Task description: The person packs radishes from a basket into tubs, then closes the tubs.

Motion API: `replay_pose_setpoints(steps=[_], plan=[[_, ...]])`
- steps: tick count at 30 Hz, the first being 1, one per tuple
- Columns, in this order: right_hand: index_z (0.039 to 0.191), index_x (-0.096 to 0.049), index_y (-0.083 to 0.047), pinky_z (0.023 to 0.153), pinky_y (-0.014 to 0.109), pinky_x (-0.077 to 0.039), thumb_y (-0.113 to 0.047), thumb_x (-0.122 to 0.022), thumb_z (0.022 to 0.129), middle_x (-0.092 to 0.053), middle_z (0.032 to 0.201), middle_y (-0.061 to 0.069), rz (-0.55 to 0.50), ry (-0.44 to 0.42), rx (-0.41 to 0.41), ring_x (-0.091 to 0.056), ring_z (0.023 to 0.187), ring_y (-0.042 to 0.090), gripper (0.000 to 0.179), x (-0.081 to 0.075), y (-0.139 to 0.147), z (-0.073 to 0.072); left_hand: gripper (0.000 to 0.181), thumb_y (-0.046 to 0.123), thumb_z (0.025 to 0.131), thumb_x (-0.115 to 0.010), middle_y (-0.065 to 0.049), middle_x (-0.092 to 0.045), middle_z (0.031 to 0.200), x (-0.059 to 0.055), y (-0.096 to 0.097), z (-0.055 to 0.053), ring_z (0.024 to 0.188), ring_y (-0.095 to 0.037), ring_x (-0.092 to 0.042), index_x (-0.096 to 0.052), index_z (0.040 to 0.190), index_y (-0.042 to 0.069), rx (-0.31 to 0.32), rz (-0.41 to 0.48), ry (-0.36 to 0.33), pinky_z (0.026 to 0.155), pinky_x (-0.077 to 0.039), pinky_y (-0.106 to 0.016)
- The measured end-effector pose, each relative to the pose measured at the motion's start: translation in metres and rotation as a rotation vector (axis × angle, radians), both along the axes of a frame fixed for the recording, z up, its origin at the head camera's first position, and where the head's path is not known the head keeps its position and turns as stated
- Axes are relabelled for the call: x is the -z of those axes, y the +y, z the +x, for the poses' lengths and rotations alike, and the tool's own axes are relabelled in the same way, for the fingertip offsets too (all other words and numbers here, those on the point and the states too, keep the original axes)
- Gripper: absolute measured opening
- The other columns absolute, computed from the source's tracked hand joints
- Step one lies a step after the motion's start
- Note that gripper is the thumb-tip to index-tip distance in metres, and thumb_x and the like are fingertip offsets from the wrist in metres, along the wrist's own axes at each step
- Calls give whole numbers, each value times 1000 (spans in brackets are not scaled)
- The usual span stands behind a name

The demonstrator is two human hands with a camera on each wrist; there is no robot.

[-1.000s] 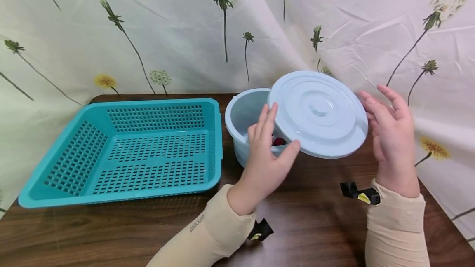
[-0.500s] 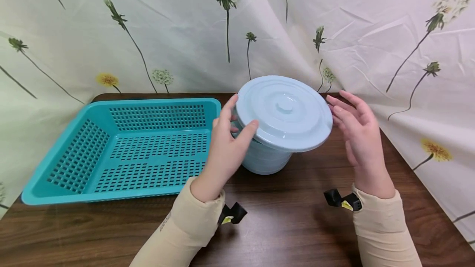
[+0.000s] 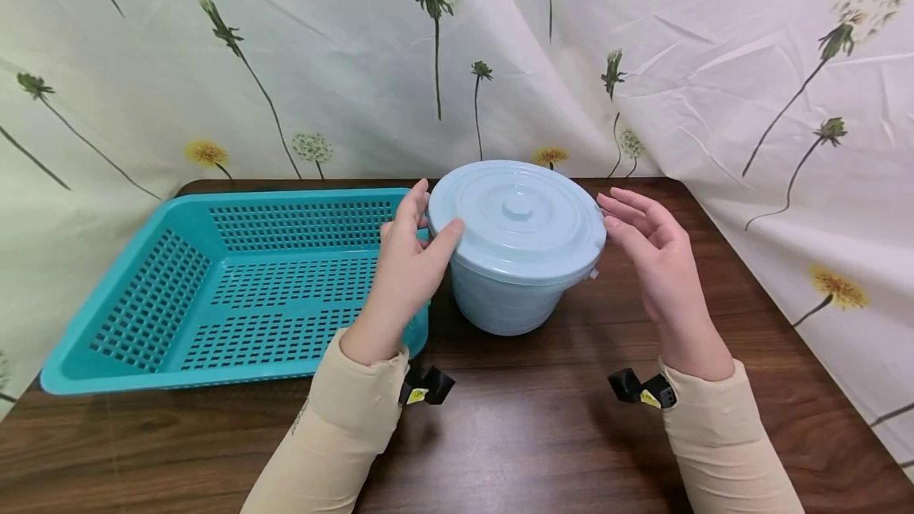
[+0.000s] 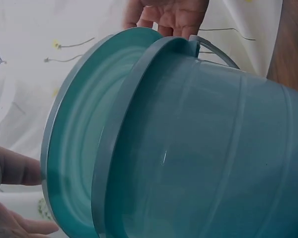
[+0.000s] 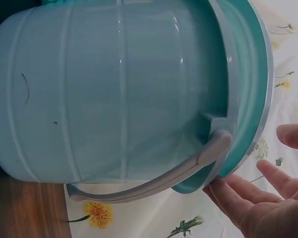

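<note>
A light blue bucket (image 3: pixel 508 300) stands upright on the table, and a round lid (image 3: pixel 517 220) of the same colour covers its mouth. In the left wrist view a gap shows between the lid (image 4: pixel 84 134) and the bucket's rim (image 4: pixel 124 109), so the lid is not flush all round. My left hand (image 3: pixel 410 268) holds the lid's left edge, thumb at the near side and fingers farther back. On the opposite side my right hand (image 3: pixel 657 260) touches the lid's edge with extended fingertips; its thumb is apart from the lid in the right wrist view. The bucket's inside is hidden.
Left of the bucket sits a large teal perforated basket (image 3: pixel 236 379), close beside it. The bucket's handle (image 5: pixel 154 188) hangs down along its side. Behind the dark wooden table (image 3: pixel 514 435) hangs a white cloth (image 3: pixel 321 62) with printed flowers.
Both hands have moved left with the lid and brought it from beside and above the bucket onto its mouth. The red thing inside the bucket is now covered.
</note>
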State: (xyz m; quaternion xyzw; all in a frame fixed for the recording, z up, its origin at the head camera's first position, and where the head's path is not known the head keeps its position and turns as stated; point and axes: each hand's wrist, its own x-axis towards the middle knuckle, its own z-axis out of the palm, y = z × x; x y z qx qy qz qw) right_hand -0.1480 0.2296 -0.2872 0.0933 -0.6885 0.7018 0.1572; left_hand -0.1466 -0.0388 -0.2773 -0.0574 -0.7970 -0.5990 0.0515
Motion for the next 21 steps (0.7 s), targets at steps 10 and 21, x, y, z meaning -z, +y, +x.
replay_pose_setpoints(steps=[10,21], plan=[[119,-65,-21,94,16,-48,-6,-61,96,-70,114,-12,59,-25,-9,-62,114,9,27,2,2,-1,78,31,98,-58,-21,-26,156,1,3,-2,133,-29,-21,-12,160,18,59,-135,-87,104,-43,-52],[133,-58,-9,93,12,-45,-18,-62,97,-64,123,-9,233,-128,8,-58,116,5,37,3,4,-4,86,40,96,-60,-20,-25,155,3,6,-2,137,-27,-17,-6,160,20,78,-258,-137,102,-43,-54]])
